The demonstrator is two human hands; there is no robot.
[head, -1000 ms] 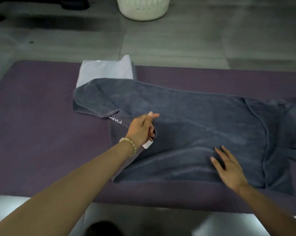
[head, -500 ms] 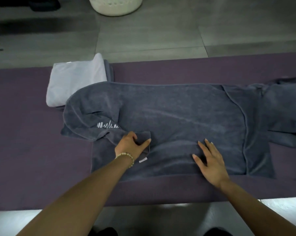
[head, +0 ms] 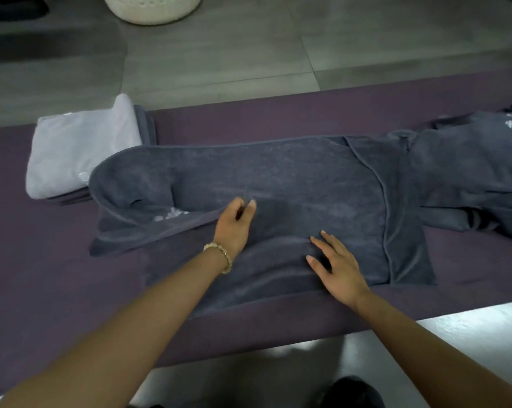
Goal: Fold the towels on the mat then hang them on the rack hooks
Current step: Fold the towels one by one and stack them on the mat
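— What do we have at the left of the mat [head: 42, 275]?
— A folded white towel [head: 81, 154] on a grey stack [head: 148, 125], just beside the grey towel [head: 293, 178]
— And that one?
— It lies flat across the mat's middle, its left end turned over toward us, a pale logo [head: 172, 214] showing at the fold
— Our hands?
— Our left hand [head: 234, 225], bracelet [head: 219, 256] at the wrist, pinches that end's edge between thumb and forefinger. Our right hand [head: 337, 266] rests just beside it, palm down on the grey towel, fingers spread
— Further right?
— A crumpled grey heap [head: 469, 178] against its right end; we cannot tell whether it is the same towel
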